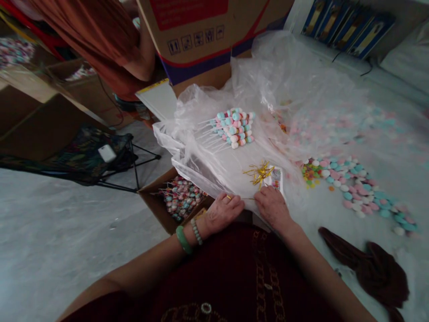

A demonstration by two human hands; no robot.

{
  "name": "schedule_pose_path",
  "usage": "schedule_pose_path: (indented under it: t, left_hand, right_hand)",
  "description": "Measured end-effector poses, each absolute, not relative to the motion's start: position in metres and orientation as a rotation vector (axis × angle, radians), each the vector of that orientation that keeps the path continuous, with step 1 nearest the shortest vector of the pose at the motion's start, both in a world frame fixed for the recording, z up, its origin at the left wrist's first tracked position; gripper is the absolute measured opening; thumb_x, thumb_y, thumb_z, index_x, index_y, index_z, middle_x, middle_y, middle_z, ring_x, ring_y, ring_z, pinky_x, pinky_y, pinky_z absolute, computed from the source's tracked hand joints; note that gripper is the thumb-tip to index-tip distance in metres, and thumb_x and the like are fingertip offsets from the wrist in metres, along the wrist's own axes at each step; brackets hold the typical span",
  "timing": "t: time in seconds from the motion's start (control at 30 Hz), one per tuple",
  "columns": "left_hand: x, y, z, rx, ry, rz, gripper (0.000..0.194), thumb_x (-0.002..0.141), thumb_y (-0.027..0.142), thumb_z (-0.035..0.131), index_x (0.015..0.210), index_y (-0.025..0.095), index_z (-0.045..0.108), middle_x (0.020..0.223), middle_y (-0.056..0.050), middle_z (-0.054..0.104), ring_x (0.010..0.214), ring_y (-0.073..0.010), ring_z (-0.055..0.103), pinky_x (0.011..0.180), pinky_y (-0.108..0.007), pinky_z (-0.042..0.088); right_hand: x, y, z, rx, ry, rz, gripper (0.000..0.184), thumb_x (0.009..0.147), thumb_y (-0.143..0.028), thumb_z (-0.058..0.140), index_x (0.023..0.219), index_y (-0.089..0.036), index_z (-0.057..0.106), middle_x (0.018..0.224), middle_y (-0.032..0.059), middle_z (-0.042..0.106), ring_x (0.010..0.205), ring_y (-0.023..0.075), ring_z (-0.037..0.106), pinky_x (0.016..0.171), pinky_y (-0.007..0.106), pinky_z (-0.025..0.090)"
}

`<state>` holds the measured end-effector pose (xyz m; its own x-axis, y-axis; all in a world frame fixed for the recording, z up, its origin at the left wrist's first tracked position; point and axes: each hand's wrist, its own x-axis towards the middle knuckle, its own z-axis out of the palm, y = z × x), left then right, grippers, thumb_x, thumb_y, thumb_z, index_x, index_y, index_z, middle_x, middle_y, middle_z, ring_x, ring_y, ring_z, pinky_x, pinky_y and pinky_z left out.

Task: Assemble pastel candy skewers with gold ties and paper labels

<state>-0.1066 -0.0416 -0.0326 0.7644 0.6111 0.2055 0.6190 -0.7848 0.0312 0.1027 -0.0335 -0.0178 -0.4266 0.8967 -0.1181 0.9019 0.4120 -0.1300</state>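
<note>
On a grey concrete floor (60, 214), a wide spread of clear plastic sheeting (278, 85) across the middle and right, with a large cardboard carton (197, 40) standing at its far edge. Off to the left, a folding stool (85, 154) of patterned fabric, a white phone (107, 153) lying on it, and brown cartons (27, 120) beyond. At far left, a hanging rust-orange cloth (100, 44). At far right, a row of blue-and-gold packets (346, 29). Near the left, an open cardboard box (150, 199) packed with wrapped lollipops (182, 197). To the right, pink, blue and white candies (348, 183) in a long scatter, partly under the plastic, and a crumpled brown cloth (368, 268) nearer still. On the plastic, a bunch of candy sticks (233, 129), with bare stems pointing left. Just ahead of the hands, a tangle of gold ties (259, 173) beside a small printed packet (276, 178). Between the hands, a thin gold tie (243, 198), its end pinched by the left hand (223, 213), fingers together. Right hand (273, 208) just below the packet, fingers together on the plastic; any grip on the tie impossible to make out.
</note>
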Motion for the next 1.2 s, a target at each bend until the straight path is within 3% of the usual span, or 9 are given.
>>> schedule_pose_path:
  t: [0.37,0.47,0.57,0.7,0.77,0.83,0.93,1.03,1.2]
  left_hand:
    - [-0.109,-0.042,-0.020,-3.037,-0.865,-0.465,0.017,0.089,0.018,0.042,0.092,0.017,0.059,0.098,-0.006,0.061,0.092,-0.0180,0.051,0.087,-0.036,0.036]
    - [-0.107,-0.037,-0.010,-3.129,-0.924,-0.455,0.021,0.090,0.029,0.043,0.084,0.017,0.059,0.087,-0.005,0.060,0.083,-0.0170,0.051,0.082,-0.036,0.037]
    - [-0.094,-0.027,-0.002,-3.171,-1.040,-0.508,0.029,0.090,0.038,0.042,0.082,0.017,0.060,0.086,-0.006,0.060,0.078,-0.0162,0.052,0.077,-0.034,0.039]
    - [-0.055,-0.003,0.002,-3.077,-1.123,-0.489,0.024,0.092,0.024,0.038,0.097,0.017,0.060,0.106,-0.009,0.060,0.096,-0.0204,0.053,0.082,-0.036,0.040]
    - [-0.032,0.010,-0.002,-3.041,-1.032,-0.514,0.026,0.091,0.023,0.040,0.111,0.020,0.056,0.127,-0.008,0.052,0.118,-0.0245,0.044,0.094,-0.042,0.036]
    - [-0.012,0.023,-0.010,-3.039,-0.907,-0.525,0.029,0.090,0.027,0.045,0.117,0.022,0.053,0.135,-0.006,0.047,0.129,-0.0270,0.033,0.103,-0.047,0.028]
    - [0.002,0.038,-0.025,-3.015,-0.942,-0.491,0.028,0.089,0.033,0.047,0.112,0.022,0.056,0.132,-0.006,0.050,0.128,-0.0290,0.035,0.105,-0.054,0.025]
    - [-0.002,0.047,-0.035,-2.941,-1.091,-0.482,0.023,0.091,0.027,0.042,0.101,0.022,0.062,0.128,-0.006,0.054,0.125,-0.0288,0.040,0.104,-0.057,0.024]
    - [-0.018,0.055,-0.041,-2.876,-1.285,-0.502,0.028,0.091,0.015,0.036,0.099,0.017,0.062,0.130,-0.010,0.052,0.123,-0.0240,0.044,0.106,-0.049,0.027]
  right_hand:
    - [0.091,0.007,-0.016,1.985,2.588,-0.171,0.025,0.092,-0.022,0.038,0.093,-0.019,0.063,0.095,0.0083,0.060,0.096,0.0219,0.049,0.085,0.033,0.034]
    - [0.110,-0.002,-0.016,2.351,2.484,-0.192,0.026,0.092,-0.023,0.037,0.102,-0.018,0.061,0.102,0.0081,0.059,0.097,0.0192,0.050,0.086,0.030,0.036]
    - [0.131,-0.024,-0.016,2.631,2.144,-0.244,0.027,0.090,-0.028,0.041,0.109,-0.018,0.058,0.105,0.0074,0.058,0.091,0.0187,0.053,0.078,0.029,0.038]
    - [0.133,-0.046,-0.014,2.570,1.927,-0.246,0.042,0.087,-0.041,0.047,0.122,-0.018,0.047,0.104,0.0087,0.058,0.088,0.0213,0.055,0.070,0.029,0.038]
    - [0.128,-0.047,-0.013,2.527,1.913,-0.215,0.049,0.087,-0.045,0.048,0.125,-0.016,0.044,0.103,0.0110,0.058,0.093,0.0240,0.055,0.070,0.030,0.038]
    - [0.126,-0.042,-0.013,2.538,1.851,-0.265,0.050,0.086,-0.048,0.047,0.125,-0.015,0.044,0.102,0.0114,0.059,0.094,0.0251,0.056,0.070,0.031,0.038]
    - [0.133,-0.031,-0.018,2.585,1.728,-0.509,0.045,0.083,-0.044,0.051,0.120,-0.019,0.048,0.103,0.0089,0.060,0.092,0.0233,0.058,0.068,0.029,0.039]
    - [0.144,-0.024,-0.023,2.609,1.707,-0.738,0.042,0.078,-0.037,0.056,0.116,-0.021,0.051,0.099,0.0054,0.062,0.088,0.0195,0.059,0.068,0.027,0.039]
    - [0.146,-0.024,-0.023,2.673,1.693,-0.794,0.041,0.076,-0.036,0.055,0.114,-0.020,0.053,0.093,0.0043,0.062,0.082,0.0183,0.058,0.066,0.026,0.039]
